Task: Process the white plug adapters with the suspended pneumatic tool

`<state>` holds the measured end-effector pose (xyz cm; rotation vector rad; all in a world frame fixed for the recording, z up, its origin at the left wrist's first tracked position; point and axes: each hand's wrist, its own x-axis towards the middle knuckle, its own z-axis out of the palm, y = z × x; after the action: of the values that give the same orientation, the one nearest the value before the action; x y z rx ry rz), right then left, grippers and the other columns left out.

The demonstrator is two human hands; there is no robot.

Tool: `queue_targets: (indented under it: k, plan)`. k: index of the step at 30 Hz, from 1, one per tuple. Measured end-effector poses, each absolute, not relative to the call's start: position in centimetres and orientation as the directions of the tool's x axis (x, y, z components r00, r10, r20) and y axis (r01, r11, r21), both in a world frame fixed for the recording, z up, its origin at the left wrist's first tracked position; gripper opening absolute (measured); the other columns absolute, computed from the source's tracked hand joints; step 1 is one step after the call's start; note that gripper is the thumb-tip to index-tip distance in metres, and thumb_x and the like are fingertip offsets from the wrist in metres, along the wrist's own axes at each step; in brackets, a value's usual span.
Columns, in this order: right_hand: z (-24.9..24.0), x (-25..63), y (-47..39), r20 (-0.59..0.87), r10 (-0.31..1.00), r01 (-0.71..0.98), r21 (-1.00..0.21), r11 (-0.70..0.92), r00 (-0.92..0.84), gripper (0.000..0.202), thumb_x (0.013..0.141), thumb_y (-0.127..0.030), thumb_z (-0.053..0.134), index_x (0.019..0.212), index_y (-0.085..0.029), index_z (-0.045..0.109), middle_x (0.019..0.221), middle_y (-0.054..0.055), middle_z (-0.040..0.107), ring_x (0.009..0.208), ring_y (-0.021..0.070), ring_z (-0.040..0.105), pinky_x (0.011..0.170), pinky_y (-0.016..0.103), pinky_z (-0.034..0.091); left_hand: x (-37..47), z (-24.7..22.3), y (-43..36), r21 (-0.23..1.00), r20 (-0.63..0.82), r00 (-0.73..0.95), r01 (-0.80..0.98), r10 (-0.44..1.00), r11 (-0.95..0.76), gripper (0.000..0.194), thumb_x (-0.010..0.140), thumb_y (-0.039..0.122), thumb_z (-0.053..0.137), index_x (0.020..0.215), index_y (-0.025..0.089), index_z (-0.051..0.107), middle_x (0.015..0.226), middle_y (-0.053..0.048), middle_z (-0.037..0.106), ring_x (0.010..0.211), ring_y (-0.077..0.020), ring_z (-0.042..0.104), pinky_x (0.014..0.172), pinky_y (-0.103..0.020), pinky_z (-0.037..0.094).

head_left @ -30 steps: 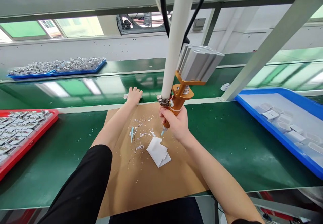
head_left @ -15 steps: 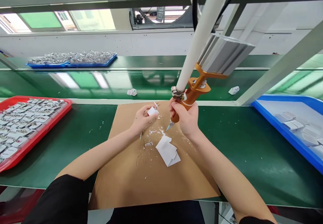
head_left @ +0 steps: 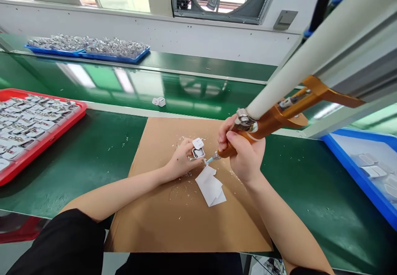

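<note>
Green table [head_left: 105, 155] | brown sheet [head_left: 173, 229] lies on it | orange tool [head_left: 263, 126]: my right hand [head_left: 248, 157] wraps tight around it | folded white paper [head_left: 211, 187] on the sheet | little white box [head_left: 198, 153], lid up: my left hand [head_left: 181, 162] pinches it over the sheet, near the tool's blue tip [head_left: 210, 160]

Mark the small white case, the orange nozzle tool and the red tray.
Small white case [head_left: 198, 147]: head view, where its open lid meets the body.
Orange nozzle tool [head_left: 268, 123]: head view, on its barrel.
Red tray [head_left: 46, 141]: head view, on its side wall.
</note>
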<state>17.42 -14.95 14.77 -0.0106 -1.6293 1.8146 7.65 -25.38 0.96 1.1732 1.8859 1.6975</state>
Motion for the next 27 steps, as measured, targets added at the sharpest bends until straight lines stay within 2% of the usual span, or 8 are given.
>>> queue_targets:
  k: [2,4,7,10,13,15,18,27]
  plan:
    - [14.7,17.5,-15.0,0.430,0.491,-0.484,-0.875,0.019,-0.758,0.006,0.074,-0.016,0.055,0.077,-0.021,0.053,0.059,-0.004,0.053,0.046,0.0087,0.046,0.040,0.023,0.034,7.6,1.2,-25.6,0.932,0.270,-0.611,0.361,0.744,-0.042,0.024,0.073,0.024,0.069,0.094,0.018,0.057,0.093,-0.004,0.051,0.088,-0.0161,0.055,0.068,-0.025,0.050]
    - [14.6,17.6,-15.0,0.430,0.518,-0.488,-0.872,0.027,-0.739,0.006,0.075,-0.015,0.054,0.076,-0.021,0.053,0.058,-0.004,0.052,0.045,0.0084,0.045,0.039,0.022,0.033,7.6,1.7,-25.9,0.935,0.249,-0.637,0.355,0.730,-0.009,0.033,0.072,0.029,0.073,0.097,0.018,0.055,0.087,-0.001,0.053,0.074,-0.0128,0.054,0.063,-0.024,0.047]
    - [14.6,17.8,-15.1,0.410,0.541,-0.476,-0.879,0.020,-0.734,0.006,0.075,-0.015,0.054,0.077,-0.021,0.054,0.057,-0.004,0.051,0.045,0.0080,0.042,0.038,0.021,0.031,7.8,2.2,-26.4,0.938,0.239,-0.663,0.347,0.710,0.009,0.035,0.071,0.033,0.076,0.093,0.018,0.053,0.081,0.001,0.058,0.066,-0.0109,0.053,0.063,-0.024,0.045]
    - [14.6,17.8,-15.0,0.397,0.537,-0.467,-0.884,0.006,-0.745,0.008,0.075,-0.015,0.055,0.078,-0.021,0.053,0.057,-0.004,0.051,0.045,0.0082,0.042,0.038,0.021,0.032,7.9,2.3,-26.6,0.952,0.234,-0.681,0.305,0.694,-0.023,0.027,0.075,0.029,0.072,0.087,0.017,0.052,0.083,-0.001,0.059,0.070,-0.0113,0.055,0.065,-0.024,0.046]
    - [14.7,17.8,-14.9,0.403,0.531,-0.474,-0.880,0.002,-0.745,0.008,0.073,-0.015,0.056,0.078,-0.021,0.053,0.057,-0.004,0.051,0.046,0.0087,0.043,0.037,0.021,0.031,8.0,1.9,-26.4,0.979,0.178,-0.679,0.193,0.712,-0.061,0.028,0.078,0.023,0.066,0.101,0.018,0.052,0.090,-0.002,0.056,0.072,-0.0109,0.055,0.064,-0.023,0.047]
    - [14.7,17.7,-14.8,0.401,0.533,-0.469,-0.883,0.008,-0.745,0.008,0.072,-0.015,0.056,0.077,-0.021,0.054,0.057,-0.004,0.052,0.045,0.0090,0.044,0.037,0.021,0.031,8.2,1.6,-26.3,0.984,0.179,-0.656,0.129,0.733,-0.125,0.032,0.080,0.023,0.062,0.110,0.019,0.051,0.097,-0.004,0.055,0.081,-0.0131,0.058,0.069,-0.025,0.050]
    - [14.7,17.7,-14.6,0.386,0.552,-0.453,-0.891,0.017,-0.739,0.009,0.070,-0.016,0.057,0.078,-0.020,0.054,0.057,-0.004,0.053,0.044,0.0093,0.045,0.037,0.023,0.032,8.5,1.5,-26.2,0.975,0.221,-0.640,0.158,0.736,-0.155,0.029,0.081,0.023,0.062,0.109,0.019,0.055,0.110,-0.008,0.055,0.100,-0.0177,0.057,0.079,-0.027,0.051]
    - [14.8,18.4,-14.8,0.291,0.575,-0.374,-0.927,-0.028,-0.765,0.008,0.066,-0.020,0.059,0.075,-0.018,0.059,0.052,-0.004,0.049,0.041,0.0082,0.040,0.036,0.023,0.030,9.4,2.5,-26.7,0.987,0.079,-0.561,0.161,0.824,0.016,0.027,0.075,0.026,0.071,0.099,0.019,0.061,0.097,-0.004,0.065,0.089,-0.0168,0.062,0.074,-0.026,0.051]
